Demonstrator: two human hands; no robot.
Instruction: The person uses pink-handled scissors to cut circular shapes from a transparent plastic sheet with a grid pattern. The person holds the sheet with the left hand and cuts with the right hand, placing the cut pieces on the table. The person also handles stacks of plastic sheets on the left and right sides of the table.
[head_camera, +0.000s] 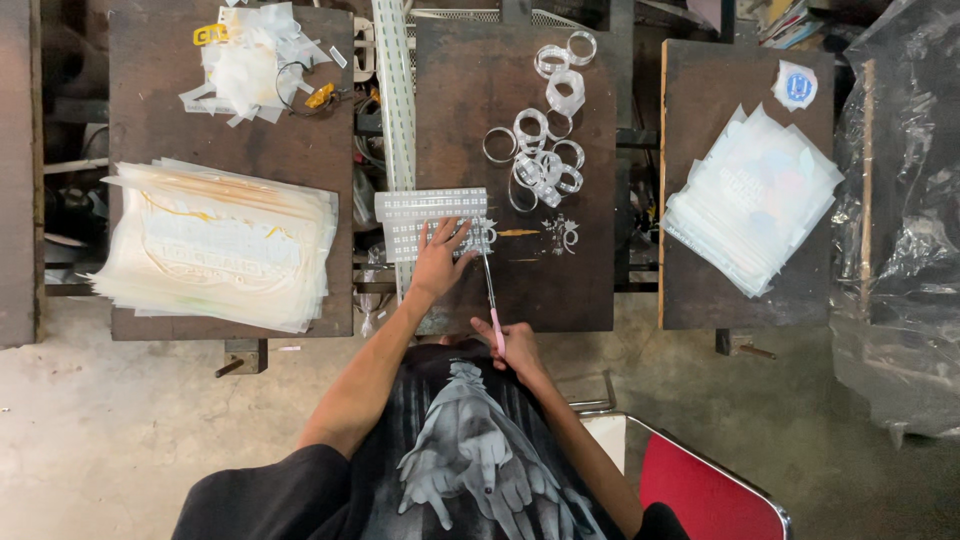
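Two bare hands work at the middle board (590, 290) of three dark work surfaces: the left hand (440, 258) lies flat with fingers spread, pressing down a printed sheet (425, 215) of small repeated designs, while the right hand (518, 345) is closed around the pink handle of a slim cutting tool (489, 290) whose tip reaches the sheet's right edge. Judging by the layout, the cutting is well under way but far from finished: most of the sheet looks uncut, and only a few small pieces (562, 234) lie loose just beside it. Farther up the same board, a cluster of curled clear strips and rings (540, 160) sits well apart from the hands. On the left board rests a thick stack of pale printed sheets (215, 245), with a heap of clear scraps (255, 62) beyond it. The right board holds a smaller stack of sheets (755, 200) and a round blue-and-white sticker roll (795, 87). A red chair seat (700, 495) shows beside the worker, and clear plastic wrap (900, 220) hangs at far right.
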